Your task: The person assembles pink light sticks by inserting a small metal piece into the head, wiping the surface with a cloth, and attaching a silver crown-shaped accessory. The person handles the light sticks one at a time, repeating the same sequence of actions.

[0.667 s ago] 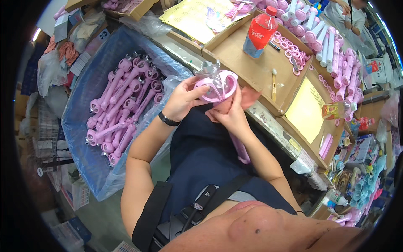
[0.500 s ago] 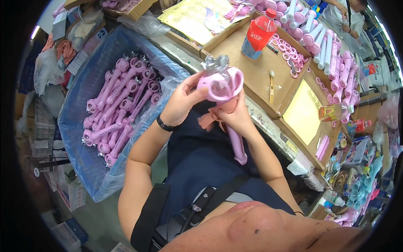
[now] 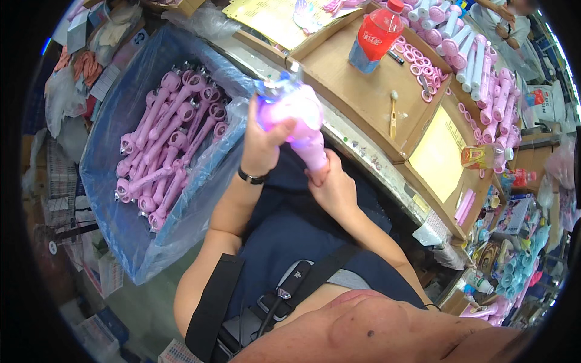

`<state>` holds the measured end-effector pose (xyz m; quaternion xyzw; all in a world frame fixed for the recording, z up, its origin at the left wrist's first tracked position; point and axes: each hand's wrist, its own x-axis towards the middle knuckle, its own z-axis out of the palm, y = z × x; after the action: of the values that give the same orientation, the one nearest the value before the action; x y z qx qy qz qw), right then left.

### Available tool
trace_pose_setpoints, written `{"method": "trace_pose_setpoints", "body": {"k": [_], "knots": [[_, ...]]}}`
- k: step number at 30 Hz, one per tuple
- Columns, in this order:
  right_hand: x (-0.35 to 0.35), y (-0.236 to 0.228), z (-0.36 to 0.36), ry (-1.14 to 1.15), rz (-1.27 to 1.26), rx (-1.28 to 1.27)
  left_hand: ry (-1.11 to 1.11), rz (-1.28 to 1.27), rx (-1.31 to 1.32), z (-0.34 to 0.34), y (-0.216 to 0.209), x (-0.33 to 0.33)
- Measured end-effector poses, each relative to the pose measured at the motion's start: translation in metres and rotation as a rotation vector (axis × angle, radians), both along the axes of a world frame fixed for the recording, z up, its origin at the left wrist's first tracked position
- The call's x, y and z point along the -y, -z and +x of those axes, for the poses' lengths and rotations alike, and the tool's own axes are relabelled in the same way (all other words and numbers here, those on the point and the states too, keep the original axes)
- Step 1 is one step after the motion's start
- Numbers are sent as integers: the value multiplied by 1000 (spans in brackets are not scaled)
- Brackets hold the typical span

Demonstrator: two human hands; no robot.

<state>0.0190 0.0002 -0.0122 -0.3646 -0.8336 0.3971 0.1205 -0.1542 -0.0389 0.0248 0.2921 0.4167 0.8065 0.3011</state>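
In front of my chest is a pink toy wand, its rounded head glowing white and blue-violet. A shiny silvery, crown-like piece tops the head, blurred by the glow. My left hand grips the head from the left, thumb across its lower side. Lower down, my right hand is closed round the handle, and its lower end is hidden. Left of my arms stands a bin lined with blue plastic, holding a heap of similar pink wands.
On the bench at right are shallow cardboard trays with pink rings, a small brush and a red-labelled bottle. Yellow sheets lie about. More wand parts are piled behind. Another person is at the far right.
The wand's head has lit up and swung slightly left, its handle now hidden in my right hand. The orange-pink cloth in my right hand has gone out of sight.
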Motion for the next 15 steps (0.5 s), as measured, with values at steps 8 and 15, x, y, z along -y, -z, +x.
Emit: {"method": "trace_pose_setpoints", "body": {"k": [8,15], "knots": [[-38,18,31,-542,-1533,-367,87,59,197,-24,2,-13],[-60,-3,-34,-477,-1983,-690,224,30,236,4,12,-7]]}}
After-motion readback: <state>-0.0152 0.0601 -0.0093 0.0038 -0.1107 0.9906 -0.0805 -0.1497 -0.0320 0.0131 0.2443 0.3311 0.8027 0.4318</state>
